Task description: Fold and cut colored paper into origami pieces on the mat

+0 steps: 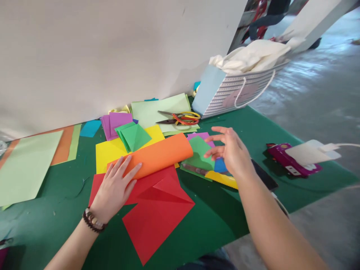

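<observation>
My left hand [118, 185] lies with spread fingers on a folded sheet of orange paper [163, 152], pressing its left end. Under the orange paper are red paper [157, 221], creased and partly folded, and yellow paper [105, 153]. Folded green paper [135, 137] rests on the yellow. My right hand [229, 148] hovers with fingers apart and holds nothing visible. Just below it is a yellow-handled cutter knife [222, 179], lying over green paper [201, 152]; part of its handle is hidden by my forearm.
Scissors [182, 118] with yellow and orange handles lie on pale green sheets [160, 107] by the wall. A striped paper bag [239, 90] stands back right. A white charger [309, 152] rests on a purple box [292, 161]. More pale sheets [28, 168] lie left.
</observation>
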`<action>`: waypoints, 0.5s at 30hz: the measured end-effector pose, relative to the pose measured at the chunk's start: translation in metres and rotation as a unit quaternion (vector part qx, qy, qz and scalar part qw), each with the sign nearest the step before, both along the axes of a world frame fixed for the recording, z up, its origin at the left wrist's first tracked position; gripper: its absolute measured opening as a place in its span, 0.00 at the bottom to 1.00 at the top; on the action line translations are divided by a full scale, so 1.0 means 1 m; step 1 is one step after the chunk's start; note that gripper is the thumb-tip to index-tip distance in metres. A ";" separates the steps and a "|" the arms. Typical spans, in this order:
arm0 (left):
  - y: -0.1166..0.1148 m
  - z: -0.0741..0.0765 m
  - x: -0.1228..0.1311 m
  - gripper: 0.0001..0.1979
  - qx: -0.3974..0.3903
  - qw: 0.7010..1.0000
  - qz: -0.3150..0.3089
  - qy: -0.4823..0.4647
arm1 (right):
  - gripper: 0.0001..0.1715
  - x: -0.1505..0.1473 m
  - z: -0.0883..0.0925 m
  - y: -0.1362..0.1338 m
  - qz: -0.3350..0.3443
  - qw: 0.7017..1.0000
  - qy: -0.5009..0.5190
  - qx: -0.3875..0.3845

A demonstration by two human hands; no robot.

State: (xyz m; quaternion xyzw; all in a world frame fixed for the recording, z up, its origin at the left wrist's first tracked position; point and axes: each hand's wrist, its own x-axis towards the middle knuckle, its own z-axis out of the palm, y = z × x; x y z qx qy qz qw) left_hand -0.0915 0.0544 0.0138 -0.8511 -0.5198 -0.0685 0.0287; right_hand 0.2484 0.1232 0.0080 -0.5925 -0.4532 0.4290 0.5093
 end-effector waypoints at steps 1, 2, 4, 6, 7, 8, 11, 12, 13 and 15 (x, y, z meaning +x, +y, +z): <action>0.000 0.000 0.000 0.23 -0.001 1.000 0.001 -0.002 | 0.31 -0.002 -0.001 -0.003 0.021 1.000 0.000 0.001; 0.000 0.000 0.000 0.23 -0.003 1.000 0.002 -0.003 | 0.30 -0.005 -0.002 -0.005 0.042 0.999 0.002 0.001; 0.000 -0.001 0.000 0.23 -0.003 1.000 0.003 -0.004 | 0.28 -0.010 -0.005 -0.006 0.065 0.998 0.007 0.005; 0.000 -0.001 0.000 0.23 0.000 1.000 0.001 -0.002 | 0.27 -0.013 -0.009 -0.004 0.061 0.998 0.007 0.017; 0.000 -0.001 0.000 0.24 0.002 1.000 -0.001 -0.001 | 0.26 -0.014 -0.010 -0.002 0.060 0.998 -0.001 0.026; 0.000 -0.001 0.000 0.24 0.006 1.000 -0.002 0.001 | 0.26 -0.013 -0.010 -0.002 0.067 0.997 -0.017 0.036; 0.000 0.002 0.000 0.24 0.020 1.000 -0.004 0.003 | 0.22 -0.014 -0.004 -0.010 0.111 0.983 -0.114 0.090; -0.001 0.004 0.000 0.24 0.028 1.000 -0.005 0.002 | 0.21 -0.017 0.000 -0.017 0.134 0.970 -0.164 0.116; -0.001 0.006 0.001 0.24 0.038 0.999 -0.007 0.002 | 0.19 -0.021 0.005 -0.026 0.153 0.952 -0.222 0.145; -0.003 0.011 0.003 0.24 0.067 0.998 -0.013 -0.002 | 0.21 -0.034 0.011 -0.049 0.259 0.882 -0.345 0.191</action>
